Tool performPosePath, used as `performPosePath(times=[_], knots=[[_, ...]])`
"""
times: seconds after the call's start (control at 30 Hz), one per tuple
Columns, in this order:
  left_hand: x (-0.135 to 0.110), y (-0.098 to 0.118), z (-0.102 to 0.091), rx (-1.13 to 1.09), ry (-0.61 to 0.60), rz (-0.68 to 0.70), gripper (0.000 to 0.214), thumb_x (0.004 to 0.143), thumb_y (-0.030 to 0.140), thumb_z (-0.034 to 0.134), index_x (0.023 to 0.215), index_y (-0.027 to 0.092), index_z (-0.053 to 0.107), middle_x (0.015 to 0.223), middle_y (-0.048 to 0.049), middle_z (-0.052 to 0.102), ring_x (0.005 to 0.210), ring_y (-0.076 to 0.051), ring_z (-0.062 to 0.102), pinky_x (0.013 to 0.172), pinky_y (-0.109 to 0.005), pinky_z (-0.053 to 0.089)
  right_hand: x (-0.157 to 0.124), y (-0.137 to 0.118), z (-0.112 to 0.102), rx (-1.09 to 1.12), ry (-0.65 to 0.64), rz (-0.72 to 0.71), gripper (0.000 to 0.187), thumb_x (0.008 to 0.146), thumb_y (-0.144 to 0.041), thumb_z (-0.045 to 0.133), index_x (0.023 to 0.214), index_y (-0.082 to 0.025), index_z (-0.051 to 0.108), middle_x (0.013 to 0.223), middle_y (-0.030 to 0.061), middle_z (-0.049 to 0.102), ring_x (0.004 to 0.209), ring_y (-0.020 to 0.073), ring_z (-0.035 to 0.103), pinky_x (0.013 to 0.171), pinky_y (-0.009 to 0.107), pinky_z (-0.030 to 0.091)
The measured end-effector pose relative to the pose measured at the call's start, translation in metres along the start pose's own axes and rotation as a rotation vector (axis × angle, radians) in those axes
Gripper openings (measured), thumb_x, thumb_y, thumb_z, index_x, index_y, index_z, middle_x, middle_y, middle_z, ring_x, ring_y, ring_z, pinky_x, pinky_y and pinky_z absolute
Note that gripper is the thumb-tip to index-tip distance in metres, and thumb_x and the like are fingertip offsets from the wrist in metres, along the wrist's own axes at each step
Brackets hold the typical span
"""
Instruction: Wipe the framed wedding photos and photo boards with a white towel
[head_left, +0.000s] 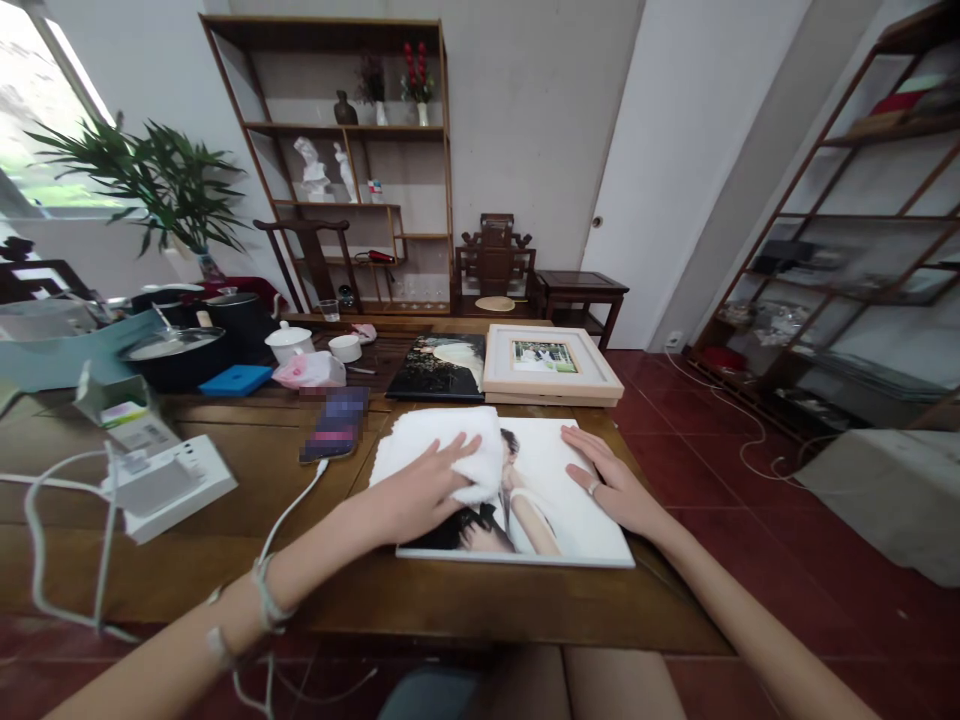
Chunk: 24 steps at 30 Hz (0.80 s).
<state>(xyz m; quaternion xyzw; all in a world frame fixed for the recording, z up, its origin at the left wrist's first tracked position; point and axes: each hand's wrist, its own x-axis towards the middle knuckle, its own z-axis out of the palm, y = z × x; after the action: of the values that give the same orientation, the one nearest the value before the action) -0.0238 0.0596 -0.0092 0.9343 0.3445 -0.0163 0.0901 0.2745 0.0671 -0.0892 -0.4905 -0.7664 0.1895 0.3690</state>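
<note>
A large glossy photo print (570, 510) lies flat on the wooden table (225, 560) in front of me. My left hand (424, 485) presses a white cloth (450, 440) onto the print's left part, fingers spread flat over the cloth. My right hand (611, 480), with a ring on one finger, lies open and flat on the print's right side.
Behind the print lie a dark photo (439, 368) and a light wooden picture frame (551, 365). A phone (334, 425) with a white cable, a white power strip (172, 485), pots (180, 355), a teapot (289, 342) and a blue pad (235, 379) crowd the left. Shelves stand behind and to the right.
</note>
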Motion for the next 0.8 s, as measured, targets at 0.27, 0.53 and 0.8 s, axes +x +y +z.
performPosePath(times=[0.27, 0.53, 0.8], knots=[[0.025, -0.02, -0.001, 0.11, 0.031, -0.128, 0.031, 0.088, 0.012, 0.04, 0.112, 0.016, 0.059, 0.147, -0.0124, 0.022, 0.135, -0.03, 0.013, 0.105, -0.052, 0.023, 0.001, -0.003, 0.0, -0.021, -0.011, 0.031, 0.045, 0.087, -0.042, 0.044, 0.129, -0.023, 0.047, 0.14, 0.0104, 0.041, 0.132, 0.0259, 0.032, 0.109, 0.05, 0.024], [-0.039, 0.068, 0.016, 0.18, -0.182, 0.048, 0.019, 0.067, 0.016, 0.068, 0.086, 0.019, 0.07, 0.144, -0.0101, 0.03, 0.127, -0.04, 0.032, 0.097, -0.048, 0.037, 0.001, -0.001, 0.0, -0.015, -0.013, 0.004, 0.045, 0.088, -0.042, 0.043, 0.129, -0.023, 0.046, 0.139, 0.0104, 0.042, 0.132, 0.0262, 0.032, 0.109, 0.05, 0.026], [-0.022, 0.042, -0.009, 0.143, -0.161, 0.003, 0.042, 0.071, -0.001, 0.045, 0.105, 0.018, 0.062, 0.148, -0.0064, 0.019, 0.135, -0.028, 0.016, 0.106, -0.046, 0.027, 0.0, 0.0, 0.001, -0.01, -0.003, -0.004, 0.045, 0.088, -0.041, 0.043, 0.129, -0.023, 0.046, 0.139, 0.0101, 0.042, 0.132, 0.0253, 0.032, 0.109, 0.049, 0.026]])
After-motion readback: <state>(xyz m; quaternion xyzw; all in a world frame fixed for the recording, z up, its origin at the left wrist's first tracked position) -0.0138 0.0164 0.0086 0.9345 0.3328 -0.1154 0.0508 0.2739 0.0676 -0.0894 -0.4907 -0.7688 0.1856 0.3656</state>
